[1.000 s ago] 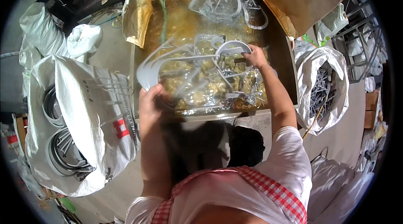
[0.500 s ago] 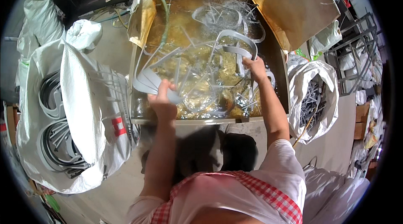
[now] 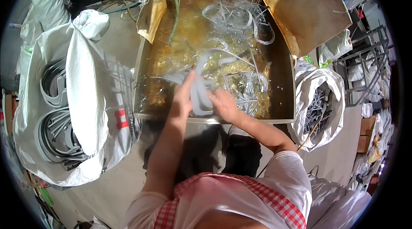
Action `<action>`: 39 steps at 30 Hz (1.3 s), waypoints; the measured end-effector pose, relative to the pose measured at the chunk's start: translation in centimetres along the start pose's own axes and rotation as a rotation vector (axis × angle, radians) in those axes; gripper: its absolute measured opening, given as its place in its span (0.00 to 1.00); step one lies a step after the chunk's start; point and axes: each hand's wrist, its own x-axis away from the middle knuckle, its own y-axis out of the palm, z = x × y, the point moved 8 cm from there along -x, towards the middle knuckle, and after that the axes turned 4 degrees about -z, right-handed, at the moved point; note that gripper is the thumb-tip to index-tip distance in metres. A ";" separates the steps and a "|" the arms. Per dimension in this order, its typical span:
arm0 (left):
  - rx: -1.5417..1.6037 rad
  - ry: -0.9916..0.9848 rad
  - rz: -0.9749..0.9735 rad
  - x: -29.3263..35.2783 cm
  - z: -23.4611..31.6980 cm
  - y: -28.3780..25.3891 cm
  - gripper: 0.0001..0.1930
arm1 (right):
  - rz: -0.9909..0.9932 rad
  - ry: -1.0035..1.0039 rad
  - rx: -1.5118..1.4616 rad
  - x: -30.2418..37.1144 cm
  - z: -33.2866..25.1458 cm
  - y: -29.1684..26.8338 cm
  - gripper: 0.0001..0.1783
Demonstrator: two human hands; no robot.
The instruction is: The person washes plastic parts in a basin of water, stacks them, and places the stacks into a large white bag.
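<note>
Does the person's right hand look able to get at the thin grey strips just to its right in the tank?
Probably yes: the right hand is close, and nothing visibly blocks its way to the thin grey strips. It appears to touch curved grey bands, though blur hides its grip.

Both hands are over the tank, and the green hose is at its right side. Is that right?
Wrong side: the head view shows the green hose at the left side of the tank. The left hand and right hand are indeed over it.
</note>
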 end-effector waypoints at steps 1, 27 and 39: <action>-0.052 -0.050 0.003 -0.1 -0.1 -0.6 0.15 | -0.048 -0.030 -0.004 0.2 -0.3 0.0 0.32; -0.702 0.099 -0.349 1.3 -2.9 4.5 0.27 | -0.033 0.011 -0.218 -6.1 5.4 -10.7 0.30; -0.155 -0.133 -0.705 5.9 -1.6 8.5 0.32 | 0.050 -0.248 -0.293 -10.0 2.3 -7.3 0.27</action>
